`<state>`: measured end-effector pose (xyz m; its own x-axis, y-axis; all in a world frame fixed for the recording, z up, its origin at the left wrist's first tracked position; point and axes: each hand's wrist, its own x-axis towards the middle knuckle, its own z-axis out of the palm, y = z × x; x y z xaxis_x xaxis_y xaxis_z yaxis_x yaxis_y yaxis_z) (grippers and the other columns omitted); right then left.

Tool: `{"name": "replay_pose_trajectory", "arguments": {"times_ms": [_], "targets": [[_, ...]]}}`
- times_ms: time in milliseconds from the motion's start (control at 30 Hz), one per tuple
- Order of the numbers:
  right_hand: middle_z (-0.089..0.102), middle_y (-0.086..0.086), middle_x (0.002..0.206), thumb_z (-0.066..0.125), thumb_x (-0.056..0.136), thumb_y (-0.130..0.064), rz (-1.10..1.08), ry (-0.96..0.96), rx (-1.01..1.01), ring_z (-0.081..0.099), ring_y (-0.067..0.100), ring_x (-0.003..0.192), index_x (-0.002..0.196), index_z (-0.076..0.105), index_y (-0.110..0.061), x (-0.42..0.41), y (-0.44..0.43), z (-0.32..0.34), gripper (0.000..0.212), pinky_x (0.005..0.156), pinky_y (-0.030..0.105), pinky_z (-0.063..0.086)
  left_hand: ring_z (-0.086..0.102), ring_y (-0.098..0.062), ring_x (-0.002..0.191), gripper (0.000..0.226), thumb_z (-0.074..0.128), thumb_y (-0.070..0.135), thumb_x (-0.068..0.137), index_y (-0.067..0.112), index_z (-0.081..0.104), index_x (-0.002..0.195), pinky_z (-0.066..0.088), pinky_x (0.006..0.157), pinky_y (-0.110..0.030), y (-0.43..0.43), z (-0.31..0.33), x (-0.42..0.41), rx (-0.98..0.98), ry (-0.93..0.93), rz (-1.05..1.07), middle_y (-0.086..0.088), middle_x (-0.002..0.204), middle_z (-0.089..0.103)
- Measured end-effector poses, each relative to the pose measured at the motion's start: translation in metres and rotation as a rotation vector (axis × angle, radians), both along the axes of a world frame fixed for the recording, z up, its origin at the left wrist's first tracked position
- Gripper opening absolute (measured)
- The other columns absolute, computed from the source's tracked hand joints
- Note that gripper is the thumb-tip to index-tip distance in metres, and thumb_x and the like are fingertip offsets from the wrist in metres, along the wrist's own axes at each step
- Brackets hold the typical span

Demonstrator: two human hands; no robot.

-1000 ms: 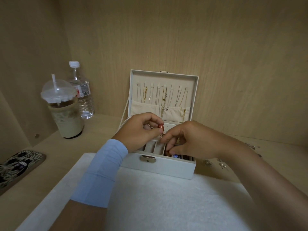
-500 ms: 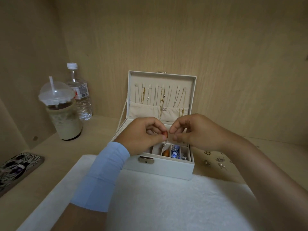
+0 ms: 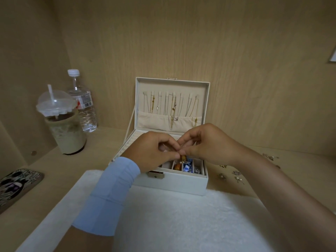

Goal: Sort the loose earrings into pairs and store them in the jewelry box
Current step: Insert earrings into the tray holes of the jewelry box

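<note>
Right hand (image 3: pixel 209 145) has risen out of the front compartments of the jewelry box (image 3: pixel 172 182) and now meets the left hand (image 3: pixel 152 151) fingertip to fingertip above them. Amber, blue and silver pieces there are now uncovered. The amber earring (image 3: pixel 183 158) now hangs below both pinching grips.

Our left hand (image 3: pixel 152 151) and right hand (image 3: pixel 209 144) pinch a small amber bead earring (image 3: pixel 183 158) over the open cream leatherette jewelry box (image 3: pixel 174 182).
</note>
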<state>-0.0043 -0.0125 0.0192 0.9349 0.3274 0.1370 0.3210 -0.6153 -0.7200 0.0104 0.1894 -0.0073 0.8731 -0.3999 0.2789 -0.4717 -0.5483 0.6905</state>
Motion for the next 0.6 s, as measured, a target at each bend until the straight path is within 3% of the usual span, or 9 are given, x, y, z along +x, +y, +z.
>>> {"name": "replay_pose_trajectory", "arguments": {"times_ms": [67, 200, 367, 500, 600], "targets": [[0.077, -0.004, 0.081, 0.083, 0.080, -0.016, -0.050, -0.050, 0.077, 0.071, 0.001, 0.074, 0.095, 0.078, -0.021, 0.001, 0.000, 0.001, 0.016, 0.074, 0.018, 0.055, 0.059, -0.004, 0.081, 0.013, 0.073, 0.023, 0.085, 0.035, 0.074, 0.089, 0.049, 0.081, -0.021, 0.007, 0.002, 0.002, -0.036, 0.005, 0.042, 0.014, 0.084, 0.069], [0.075, -0.007, 0.074, 0.081, 0.082, -0.016, -0.086, -0.108, 0.174, 0.062, -0.005, 0.060, 0.091, 0.080, -0.019, 0.000, -0.002, 0.007, 0.010, 0.062, 0.011, 0.048, 0.060, -0.004, 0.088, 0.016, 0.067, 0.021, 0.089, 0.034, 0.075, 0.093, 0.048, 0.083, -0.019, 0.008, 0.002, 0.002, 0.071, 0.010, 0.028, 0.015, 0.094, 0.070], [0.076, -0.016, 0.078, 0.081, 0.082, -0.020, -0.056, -0.105, -0.002, 0.069, -0.002, 0.078, 0.080, 0.079, -0.031, 0.000, 0.004, -0.002, 0.011, 0.075, 0.018, 0.053, 0.056, 0.001, 0.081, 0.014, 0.072, 0.022, 0.086, 0.034, 0.075, 0.093, 0.042, 0.072, -0.012, 0.005, 0.000, 0.001, 0.147, -0.043, 0.040, 0.021, 0.088, 0.066], [0.076, -0.013, 0.078, 0.080, 0.083, -0.023, -0.094, -0.140, 0.033, 0.070, 0.005, 0.080, 0.084, 0.082, -0.026, 0.000, 0.009, -0.008, 0.003, 0.080, 0.028, 0.059, 0.057, -0.003, 0.085, 0.010, 0.073, 0.026, 0.084, 0.037, 0.075, 0.086, 0.043, 0.074, -0.016, 0.006, 0.000, 0.001, 0.164, -0.064, 0.030, 0.017, 0.088, 0.065], [0.076, -0.013, 0.077, 0.081, 0.083, -0.023, -0.077, -0.122, -0.004, 0.070, 0.005, 0.077, 0.084, 0.082, -0.025, -0.001, 0.011, -0.010, 0.002, 0.077, 0.026, 0.059, 0.057, -0.005, 0.089, 0.007, 0.076, 0.029, 0.080, 0.033, 0.076, 0.086, 0.046, 0.081, -0.024, 0.005, -0.001, 0.003, 0.196, -0.072, 0.025, 0.015, 0.089, 0.065]]}}
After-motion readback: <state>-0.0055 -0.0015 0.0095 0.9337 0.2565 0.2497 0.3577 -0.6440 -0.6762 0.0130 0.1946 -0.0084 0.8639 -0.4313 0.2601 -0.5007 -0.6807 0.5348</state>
